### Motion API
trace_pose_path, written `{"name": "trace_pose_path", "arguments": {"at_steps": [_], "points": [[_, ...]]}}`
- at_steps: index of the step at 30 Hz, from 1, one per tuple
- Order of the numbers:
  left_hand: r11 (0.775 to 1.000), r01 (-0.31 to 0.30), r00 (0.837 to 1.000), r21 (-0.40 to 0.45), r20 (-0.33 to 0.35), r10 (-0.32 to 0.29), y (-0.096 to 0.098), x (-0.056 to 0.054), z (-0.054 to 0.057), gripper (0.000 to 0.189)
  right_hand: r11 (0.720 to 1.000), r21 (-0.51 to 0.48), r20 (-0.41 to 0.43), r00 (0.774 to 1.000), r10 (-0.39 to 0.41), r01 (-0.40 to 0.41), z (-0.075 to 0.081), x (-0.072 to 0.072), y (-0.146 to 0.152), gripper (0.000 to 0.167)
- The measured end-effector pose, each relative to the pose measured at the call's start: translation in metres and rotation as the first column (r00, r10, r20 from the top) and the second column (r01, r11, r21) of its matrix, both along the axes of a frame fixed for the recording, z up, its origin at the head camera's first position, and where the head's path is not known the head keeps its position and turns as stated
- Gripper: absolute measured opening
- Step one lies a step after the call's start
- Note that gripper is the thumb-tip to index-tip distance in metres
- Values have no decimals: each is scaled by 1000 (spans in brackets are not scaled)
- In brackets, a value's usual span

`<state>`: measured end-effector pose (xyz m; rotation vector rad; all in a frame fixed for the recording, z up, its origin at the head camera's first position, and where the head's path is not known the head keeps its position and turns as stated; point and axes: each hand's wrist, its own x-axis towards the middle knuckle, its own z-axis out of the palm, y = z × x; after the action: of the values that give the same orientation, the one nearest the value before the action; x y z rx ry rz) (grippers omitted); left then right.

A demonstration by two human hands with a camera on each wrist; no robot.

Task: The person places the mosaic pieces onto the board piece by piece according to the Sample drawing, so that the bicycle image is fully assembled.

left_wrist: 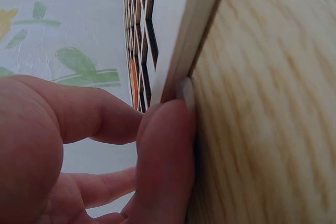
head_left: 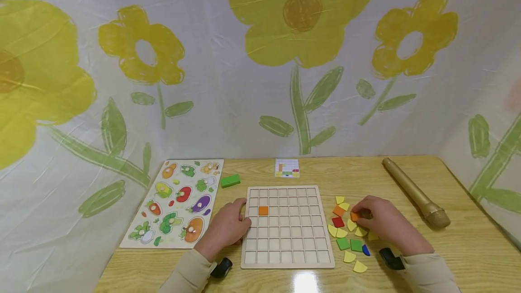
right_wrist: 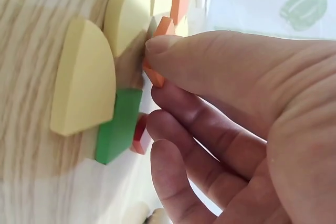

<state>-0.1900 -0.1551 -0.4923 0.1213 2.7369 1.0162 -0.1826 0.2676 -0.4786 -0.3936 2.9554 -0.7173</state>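
Note:
A wooden grid board (head_left: 288,266) lies flat at the middle of the table, with one orange square tile (head_left: 263,210) in a cell near its upper left. My left hand (head_left: 226,223) holds the board's left edge; up close in the left wrist view, thumb and fingertip meet at the frame's side (left_wrist: 181,51). To the right of the board, my right hand (head_left: 381,217) pinches another orange tile (right_wrist: 157,75) between thumb and fingers. Around it lie yellow quarter-round tiles (head_left: 360,267), a red tile (head_left: 338,222), green squares (head_left: 343,243) and a blue piece (head_left: 366,250).
Behind the board lies a small pattern card (head_left: 286,168). At the left are a vegetable puzzle board (head_left: 134,238) and a green block (head_left: 230,181). A gold microphone (head_left: 415,191) rests at the right. A flower-printed cloth (head_left: 220,116) hangs behind the table.

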Motion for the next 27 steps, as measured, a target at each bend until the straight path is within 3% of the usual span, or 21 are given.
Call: {"name": "trace_pose_path", "arguments": {"at_steps": [12, 18, 27], "points": [[1000, -9, 1000, -26, -12, 8, 0, 0, -1, 66, 999, -37, 4, 1000, 24, -23, 11, 3, -17, 18], [999, -25, 1000, -28, -10, 25, -1, -1, -1, 66, 994, -72, 20, 996, 84, -82, 15, -1, -67, 12], [999, -26, 1000, -21, -2, 26, 1, 0, 0, 67, 973, -65, -37, 975, 221, -223, 13, -15, -146, 13]]}}
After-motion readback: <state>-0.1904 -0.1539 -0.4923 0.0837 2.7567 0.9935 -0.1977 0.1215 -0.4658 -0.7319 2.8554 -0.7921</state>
